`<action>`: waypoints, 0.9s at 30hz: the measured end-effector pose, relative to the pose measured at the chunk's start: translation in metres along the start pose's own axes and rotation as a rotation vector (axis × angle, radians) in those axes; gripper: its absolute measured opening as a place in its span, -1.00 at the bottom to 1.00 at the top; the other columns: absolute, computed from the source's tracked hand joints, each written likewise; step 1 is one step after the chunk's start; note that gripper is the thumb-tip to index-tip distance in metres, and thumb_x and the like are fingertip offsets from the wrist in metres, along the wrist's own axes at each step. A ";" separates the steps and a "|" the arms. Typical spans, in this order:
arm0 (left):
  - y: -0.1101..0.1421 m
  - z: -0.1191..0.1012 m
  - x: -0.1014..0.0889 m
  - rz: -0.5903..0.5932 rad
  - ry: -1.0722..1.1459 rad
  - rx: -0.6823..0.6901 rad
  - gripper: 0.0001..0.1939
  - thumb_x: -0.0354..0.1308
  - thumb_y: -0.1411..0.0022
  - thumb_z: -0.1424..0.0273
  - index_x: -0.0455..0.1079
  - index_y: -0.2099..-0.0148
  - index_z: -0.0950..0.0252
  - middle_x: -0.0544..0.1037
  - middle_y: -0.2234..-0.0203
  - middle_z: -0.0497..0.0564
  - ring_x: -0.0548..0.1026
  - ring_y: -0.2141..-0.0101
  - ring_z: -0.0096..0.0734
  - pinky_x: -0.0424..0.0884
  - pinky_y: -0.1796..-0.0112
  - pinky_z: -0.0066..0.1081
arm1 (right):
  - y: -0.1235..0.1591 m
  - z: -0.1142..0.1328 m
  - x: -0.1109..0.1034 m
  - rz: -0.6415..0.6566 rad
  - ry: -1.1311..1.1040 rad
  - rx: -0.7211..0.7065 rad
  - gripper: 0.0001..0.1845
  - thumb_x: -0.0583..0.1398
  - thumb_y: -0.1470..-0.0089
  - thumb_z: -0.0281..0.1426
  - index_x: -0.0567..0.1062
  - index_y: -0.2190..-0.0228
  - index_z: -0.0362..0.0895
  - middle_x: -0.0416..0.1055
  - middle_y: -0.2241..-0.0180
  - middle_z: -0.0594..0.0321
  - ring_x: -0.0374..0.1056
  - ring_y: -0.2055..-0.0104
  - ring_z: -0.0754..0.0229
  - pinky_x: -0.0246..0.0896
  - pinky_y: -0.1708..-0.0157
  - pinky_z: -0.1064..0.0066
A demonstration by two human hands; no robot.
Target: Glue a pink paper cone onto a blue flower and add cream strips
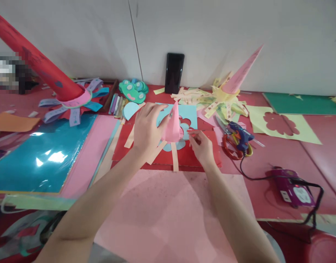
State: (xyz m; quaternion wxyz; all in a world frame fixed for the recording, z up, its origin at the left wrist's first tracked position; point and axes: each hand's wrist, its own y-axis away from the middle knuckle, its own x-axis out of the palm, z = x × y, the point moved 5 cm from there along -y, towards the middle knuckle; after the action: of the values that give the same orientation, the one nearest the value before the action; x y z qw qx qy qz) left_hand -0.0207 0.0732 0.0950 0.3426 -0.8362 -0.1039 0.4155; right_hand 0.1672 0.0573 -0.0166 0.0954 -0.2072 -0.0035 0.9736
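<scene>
A small pink paper cone stands upright on a light-blue paper flower. Tan paper strips spread outward from its base. My left hand is at the cone's left side, thumb and fingers apart, the thumb tip against or just in front of the cone. To the right, beside the flower, my right hand has its thumb and fingertips pinched together; whatever they hold is too small to make out. Under all this lies red card, with a light-blue cut-out sheet behind the cone.
A glue gun and scissors lie at right, near a purple power box with a cord. Finished cone pieces in red and pink stand behind. A black phone leans on the wall.
</scene>
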 end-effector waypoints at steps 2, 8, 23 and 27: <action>-0.004 0.001 0.007 0.006 0.013 -0.019 -0.86 0.11 -0.24 0.41 0.38 0.14 0.24 0.48 0.26 0.01 0.45 0.19 -0.35 0.35 0.15 -0.35 | 0.000 0.001 -0.002 -0.006 -0.014 0.003 -0.81 0.11 -0.02 -0.32 0.44 0.30 -0.09 0.26 0.64 0.40 0.19 0.57 0.32 0.10 0.46 0.44; -0.015 0.000 0.022 -0.012 0.037 -0.049 -0.90 0.16 -0.21 0.33 0.39 0.27 0.25 0.47 0.35 -0.02 0.45 0.28 -0.38 0.35 0.22 -0.36 | 0.000 0.004 -0.005 -0.020 -0.030 0.006 -0.81 0.13 -0.03 -0.29 0.45 0.30 -0.09 0.25 0.65 0.41 0.18 0.58 0.33 0.09 0.47 0.44; -0.044 0.007 -0.010 -0.029 0.025 -0.058 -0.86 0.08 -0.27 0.26 0.37 0.28 0.19 0.48 0.34 -0.03 0.46 0.25 -0.38 0.40 0.18 -0.37 | -0.003 0.003 -0.022 -0.233 -0.063 -0.064 -0.78 0.08 -0.07 -0.26 0.38 0.25 -0.07 0.21 0.61 0.41 0.16 0.57 0.31 0.07 0.52 0.45; -0.046 0.005 -0.012 0.025 0.018 -0.023 -0.89 0.08 -0.26 0.30 0.39 0.25 0.19 0.49 0.32 -0.02 0.46 0.22 -0.35 0.39 0.17 -0.35 | -0.007 -0.003 -0.028 -0.294 -0.068 -0.085 -0.75 0.08 -0.06 -0.23 0.37 0.24 -0.08 0.25 0.56 0.35 0.21 0.50 0.27 0.11 0.50 0.43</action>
State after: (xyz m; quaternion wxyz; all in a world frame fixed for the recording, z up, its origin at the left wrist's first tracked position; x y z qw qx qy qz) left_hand -0.0271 0.1041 0.1303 0.3284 -0.8452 -0.0950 0.4109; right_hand 0.1946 0.0591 -0.0082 0.2279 -0.1753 -0.0783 0.9546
